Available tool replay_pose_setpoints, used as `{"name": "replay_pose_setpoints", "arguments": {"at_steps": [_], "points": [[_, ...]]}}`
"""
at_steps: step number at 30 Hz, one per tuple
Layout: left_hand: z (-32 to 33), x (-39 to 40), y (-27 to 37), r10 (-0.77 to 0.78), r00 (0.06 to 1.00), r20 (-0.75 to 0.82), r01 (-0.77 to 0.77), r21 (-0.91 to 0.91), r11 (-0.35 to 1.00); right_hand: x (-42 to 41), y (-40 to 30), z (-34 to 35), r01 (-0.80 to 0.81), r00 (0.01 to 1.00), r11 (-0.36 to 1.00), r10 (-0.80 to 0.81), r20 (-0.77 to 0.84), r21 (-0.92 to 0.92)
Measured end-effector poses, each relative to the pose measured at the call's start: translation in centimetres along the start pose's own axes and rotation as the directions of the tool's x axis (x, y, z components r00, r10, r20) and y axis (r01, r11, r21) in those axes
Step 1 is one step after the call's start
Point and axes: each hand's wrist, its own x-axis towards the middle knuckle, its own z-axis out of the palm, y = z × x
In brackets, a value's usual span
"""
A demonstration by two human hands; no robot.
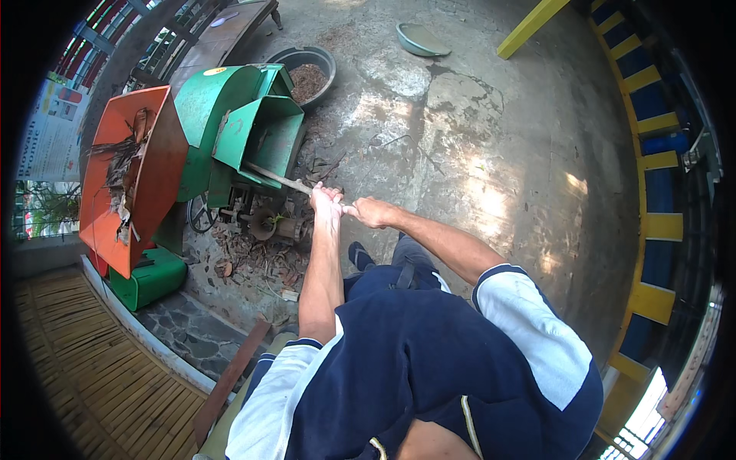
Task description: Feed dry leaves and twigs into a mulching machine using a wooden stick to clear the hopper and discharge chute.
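Both hands grip a wooden stick (282, 179). Its far end reaches into the green metal chute (276, 135) of a shredding machine (210, 100). My left hand (326, 197) is wrapped around the stick nearer the chute, palm partly up. Close behind it, my right hand (370, 212) is closed around the near end. What the stick's tip touches inside the chute cannot be made out. On the machine's left side an orange hopper (167, 155) holds dry leaves (123, 178).
A dark tub (330, 63) of shredded brown material stands behind the machine. Leaf litter (259, 253) surrounds a pulley (264, 223) below the chute. A green bin (152, 282) lies at left. Farther off are a basin (422, 40) and a yellow post (529, 29).
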Motion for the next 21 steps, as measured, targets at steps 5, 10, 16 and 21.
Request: {"name": "replay_pose_setpoints", "arguments": {"at_steps": [5,10,16,21], "points": [[0.0,0.0,-0.2,-0.002,1.000,0.013,0.002,-0.011,1.000,-0.9,-1.1,-1.1,-0.093,0.991,0.995,0.091,0.094,0.022],[-0.6,0.5,-1.1,0.003,1.000,-0.010,-0.003,-0.014,1.000,-2.7,-2.0,-1.8,-0.168,0.974,0.984,0.157,0.161,0.058],[-0.5,0.6,-0.6,0.005,1.000,0.022,-0.004,-0.007,1.000,-0.7,-0.7,-0.8,-0.075,0.996,0.997,0.075,0.056,-0.002],[-0.6,0.2,-0.9,0.005,1.000,-0.022,-0.006,-0.013,1.000,-1.6,-1.3,-1.2,-0.142,0.983,0.988,0.133,0.128,0.059]]}}
